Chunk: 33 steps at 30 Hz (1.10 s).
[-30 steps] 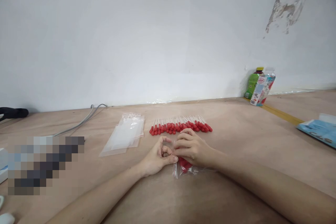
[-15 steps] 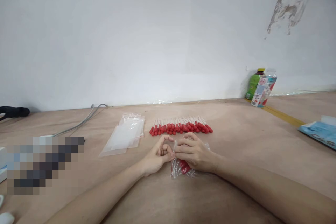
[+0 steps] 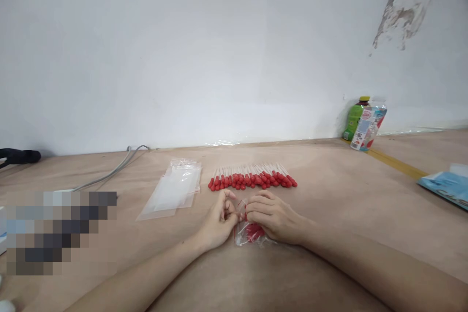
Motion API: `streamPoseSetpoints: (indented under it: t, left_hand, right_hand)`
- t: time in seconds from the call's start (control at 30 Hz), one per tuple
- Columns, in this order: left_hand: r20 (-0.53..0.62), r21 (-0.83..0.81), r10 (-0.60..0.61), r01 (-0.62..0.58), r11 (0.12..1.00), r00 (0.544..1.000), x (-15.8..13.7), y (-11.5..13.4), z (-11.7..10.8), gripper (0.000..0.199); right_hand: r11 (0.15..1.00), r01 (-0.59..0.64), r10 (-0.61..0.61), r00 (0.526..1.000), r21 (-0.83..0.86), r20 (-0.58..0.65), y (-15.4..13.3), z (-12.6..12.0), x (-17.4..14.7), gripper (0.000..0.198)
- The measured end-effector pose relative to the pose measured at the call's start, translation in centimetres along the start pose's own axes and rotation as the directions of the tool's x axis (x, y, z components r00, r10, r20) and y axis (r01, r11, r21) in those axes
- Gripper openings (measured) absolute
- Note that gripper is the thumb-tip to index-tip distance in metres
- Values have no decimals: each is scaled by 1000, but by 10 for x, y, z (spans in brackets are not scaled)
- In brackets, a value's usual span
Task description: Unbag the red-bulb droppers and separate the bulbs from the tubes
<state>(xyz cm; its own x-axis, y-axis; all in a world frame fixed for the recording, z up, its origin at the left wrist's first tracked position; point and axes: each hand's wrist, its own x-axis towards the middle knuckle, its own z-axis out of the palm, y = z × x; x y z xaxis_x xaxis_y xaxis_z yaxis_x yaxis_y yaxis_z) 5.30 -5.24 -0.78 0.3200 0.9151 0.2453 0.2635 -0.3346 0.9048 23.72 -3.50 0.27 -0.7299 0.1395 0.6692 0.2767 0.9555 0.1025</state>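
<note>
A clear plastic zip bag (image 3: 242,237) with red-tipped sticks (image 3: 255,232) inside lies on the table between my hands. My left hand (image 3: 221,218) pinches the bag's left edge between thumb and fingers. Curled over the bag's right part, my right hand (image 3: 271,215) grips it and hides much of it. Just beyond my fingers, a row of red-headed sticks (image 3: 252,180) lies with pale shafts pointing to the wall. Left of that row is a stack of flat, clear bags (image 3: 170,194).
Two bottles, one green (image 3: 353,119) and one clear with a label (image 3: 367,129), stand by the wall at right. A blue packet (image 3: 446,185) lies at the right edge. A grey cable (image 3: 113,173) and a black object (image 3: 22,156) are at left, near a blurred-out area.
The bag's open-looking left side has shifted slightly left and lies flatter, showing more of the red tips inside. Both hands stay close together on it.
</note>
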Motion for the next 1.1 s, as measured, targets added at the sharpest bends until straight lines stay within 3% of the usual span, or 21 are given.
streamPoseSetpoints:
  t: [0.13,0.23,0.33,0.47,0.57,0.77,0.93,1.1]
  left_hand:
    - [35,239,84,-90,967,996,-4,4,-3,6]
    - [45,390,51,-64,918,998,-5,4,-6,13]
    - [13,457,9,-14,889,1000,-4,3,-8,22]
    - [18,530,87,-83,844,996,-3,8,-9,18]
    - [80,505,105,-131,853,991,-2,13,-10,21]
    - [207,325,58,-125,937,977,4,12,-15,27]
    - [267,223,28,-90,971,963,4,9,-15,37]
    - [277,336,77,-172,926,958,-3,18,-13,33]
  right_hand:
    - [983,-167,173,982,77,-78,-2,-1,-6,15]
    - [940,-319,332,937,116,-110,-4,-3,-17,18]
    - [876,-461,467,884,141,-9,-7,-12,-31,17]
    - [794,-580,552,814,184,181,-11,-28,-45,30]
    - [756,-630,587,772,176,242,-11,-31,-47,35]
    - [733,-677,646,723,63,246,-7,-23,-43,28]
    - [743,-669,648,729,24,220,-7,-19,-43,27]
    - [767,-642,626,755,21,194,-6,-16,-44,25]
